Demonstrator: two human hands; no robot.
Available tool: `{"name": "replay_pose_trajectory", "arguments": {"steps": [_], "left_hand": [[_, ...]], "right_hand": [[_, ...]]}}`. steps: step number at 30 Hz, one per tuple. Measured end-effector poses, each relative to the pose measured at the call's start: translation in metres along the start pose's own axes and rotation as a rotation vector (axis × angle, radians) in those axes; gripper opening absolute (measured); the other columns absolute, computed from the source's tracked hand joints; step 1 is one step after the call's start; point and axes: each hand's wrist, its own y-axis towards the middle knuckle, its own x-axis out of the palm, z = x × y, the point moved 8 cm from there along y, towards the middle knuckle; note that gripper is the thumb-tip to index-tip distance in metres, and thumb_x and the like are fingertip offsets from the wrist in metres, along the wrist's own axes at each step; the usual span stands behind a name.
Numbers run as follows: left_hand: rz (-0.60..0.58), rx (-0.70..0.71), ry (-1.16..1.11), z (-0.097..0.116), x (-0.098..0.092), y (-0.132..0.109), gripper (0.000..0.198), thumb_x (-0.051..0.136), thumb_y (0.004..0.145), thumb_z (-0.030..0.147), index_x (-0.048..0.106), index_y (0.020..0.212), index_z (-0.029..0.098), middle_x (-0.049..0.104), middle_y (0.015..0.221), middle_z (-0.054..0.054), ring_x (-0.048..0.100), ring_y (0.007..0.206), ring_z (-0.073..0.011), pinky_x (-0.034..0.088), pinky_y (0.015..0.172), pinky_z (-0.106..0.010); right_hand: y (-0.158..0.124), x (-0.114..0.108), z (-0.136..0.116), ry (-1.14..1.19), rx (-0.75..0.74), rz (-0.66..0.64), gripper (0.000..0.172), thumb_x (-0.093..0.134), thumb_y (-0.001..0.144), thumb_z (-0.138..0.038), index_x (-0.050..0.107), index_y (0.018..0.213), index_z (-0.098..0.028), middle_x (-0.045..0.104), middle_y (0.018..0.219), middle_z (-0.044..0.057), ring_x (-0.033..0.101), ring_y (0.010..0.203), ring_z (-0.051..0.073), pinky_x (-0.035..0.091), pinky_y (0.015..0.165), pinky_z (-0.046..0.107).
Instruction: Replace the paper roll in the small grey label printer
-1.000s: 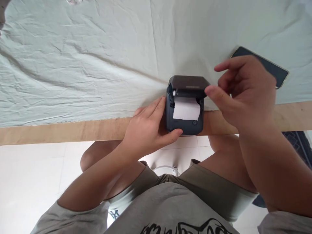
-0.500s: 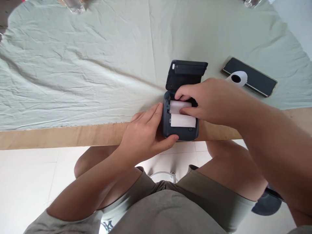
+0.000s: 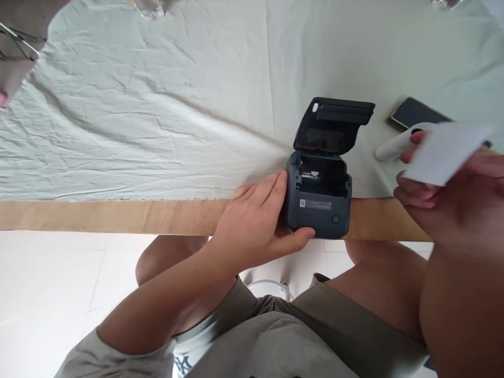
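A dark label printer (image 3: 318,212) stands at the table's front edge, its lid (image 3: 331,126) raised and its paper compartment showing no roll. My left hand (image 3: 255,215) rests against the printer's left side, with the thumb along its front edge, steadying contact on both. Off to the right, my right hand (image 3: 437,194) is blurred by motion and closed on a white paper roll, whose loose strip (image 3: 447,152) hangs over the fingers. Just beyond that hand, a white cylinder (image 3: 397,144) lies on the cloth, partly covered by the hand and paper.
Behind the white cylinder lies a dark phone (image 3: 419,113). A pale green cloth (image 3: 177,105) covers the table up to its wooden front edge (image 3: 118,215). Clear glass-like objects (image 3: 149,8) (image 3: 447,4) show at the far edge. My legs are below the table edge.
My right hand has lifted the white paper roll out of the printer and moved right with it. My left hand stays on the printer. The view has shifted slightly.
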Motion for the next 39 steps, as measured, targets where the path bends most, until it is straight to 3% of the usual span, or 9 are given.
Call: {"name": "replay_pose_trajectory", "arguments": {"steps": [4, 8, 12, 17, 21, 24, 28, 32, 39], "left_hand": [[0.067, 0.058, 0.051, 0.003, -0.003, -0.002, 0.094, 0.046, 0.118, 0.071, 0.055, 0.167, -0.010, 0.068, 0.167, -0.033, 0.075, 0.147, -0.0428, 0.062, 0.122, -0.057], [0.095, 0.072, 0.095, 0.004, -0.004, 0.000, 0.093, 0.040, 0.119, 0.070, 0.057, 0.164, -0.010, 0.072, 0.162, -0.032, 0.078, 0.143, -0.0425, 0.065, 0.116, -0.057], [0.111, 0.086, 0.125, 0.007, -0.006, 0.001, 0.091, 0.036, 0.121, 0.067, 0.059, 0.161, -0.011, 0.075, 0.157, -0.032, 0.081, 0.138, -0.0413, 0.067, 0.111, -0.056], [0.125, 0.066, 0.124, 0.006, -0.008, 0.000, 0.091, 0.037, 0.121, 0.068, 0.060, 0.161, -0.010, 0.075, 0.158, -0.031, 0.080, 0.140, -0.0408, 0.067, 0.113, -0.056], [0.090, 0.042, 0.079, 0.003, -0.006, 0.000, 0.088, 0.050, 0.117, 0.067, 0.058, 0.164, -0.007, 0.073, 0.162, -0.030, 0.078, 0.143, -0.0405, 0.065, 0.117, -0.055], [0.072, 0.022, 0.067, 0.001, -0.006, 0.000, 0.085, 0.054, 0.116, 0.063, 0.057, 0.166, -0.005, 0.072, 0.164, -0.028, 0.077, 0.145, -0.0393, 0.063, 0.122, -0.053], [0.070, 0.024, 0.075, 0.001, -0.007, 0.001, 0.083, 0.057, 0.115, 0.061, 0.058, 0.164, -0.007, 0.074, 0.161, -0.029, 0.079, 0.142, -0.0402, 0.065, 0.119, -0.053], [0.093, 0.047, 0.099, 0.004, -0.009, 0.002, 0.083, 0.053, 0.117, 0.060, 0.061, 0.161, -0.010, 0.075, 0.158, -0.031, 0.081, 0.138, -0.0411, 0.067, 0.114, -0.055], [0.113, 0.066, 0.160, 0.007, -0.013, 0.003, 0.080, 0.045, 0.120, 0.059, 0.064, 0.157, -0.009, 0.078, 0.154, -0.029, 0.084, 0.134, -0.0370, 0.069, 0.109, -0.050]], "right_hand": [[-0.007, 0.021, 0.010, -0.031, 0.138, 0.086, 0.047, 0.072, 0.095, -0.070, 0.061, 0.090, -0.025, 0.057, 0.072, 0.004, 0.051, 0.055, 0.017, 0.038, 0.047, 0.035], [-0.004, 0.029, -0.009, -0.227, 0.104, 0.070, 0.042, 0.084, 0.086, -0.060, 0.065, 0.093, -0.023, 0.066, 0.084, 0.002, 0.062, 0.075, 0.018, 0.053, 0.068, 0.037], [0.009, 0.038, -0.010, -0.343, 0.006, 0.045, 0.044, 0.078, 0.089, -0.059, 0.069, 0.116, -0.026, 0.076, 0.110, 0.005, 0.068, 0.090, 0.020, 0.060, 0.084, 0.042], [0.000, 0.054, -0.003, -0.404, -0.065, 0.028, 0.051, 0.070, 0.096, -0.052, 0.067, 0.141, -0.027, 0.081, 0.123, 0.009, 0.077, 0.100, 0.026, 0.065, 0.084, 0.046], [-0.017, 0.025, -0.017, -0.404, -0.156, 0.195, 0.059, 0.070, 0.102, -0.053, 0.061, 0.155, -0.031, 0.068, 0.152, 0.014, 0.073, 0.137, 0.032, 0.069, 0.100, 0.053], [-0.013, -0.014, -0.018, -0.524, -0.264, 0.340, 0.064, 0.079, 0.096, -0.051, 0.064, 0.155, -0.030, 0.065, 0.150, 0.016, 0.071, 0.140, 0.034, 0.068, 0.096, 0.052], [0.021, -0.032, 0.014, -0.677, -0.239, 0.194, 0.077, 0.087, 0.093, -0.055, 0.063, 0.161, -0.028, 0.061, 0.162, 0.020, 0.061, 0.159, 0.037, 0.064, 0.115, 0.056], [0.039, -0.024, 0.045, -0.668, -0.095, 0.088, 0.072, 0.092, 0.090, -0.058, 0.072, 0.151, -0.025, 0.071, 0.150, 0.021, 0.067, 0.148, 0.031, 0.061, 0.119, 0.051], [0.036, -0.022, 0.053, -0.642, -0.067, 0.174, 0.042, 0.083, 0.097, -0.052, 0.082, 0.128, -0.024, 0.079, 0.125, 0.016, 0.075, 0.121, 0.026, 0.061, 0.110, 0.047]]}}
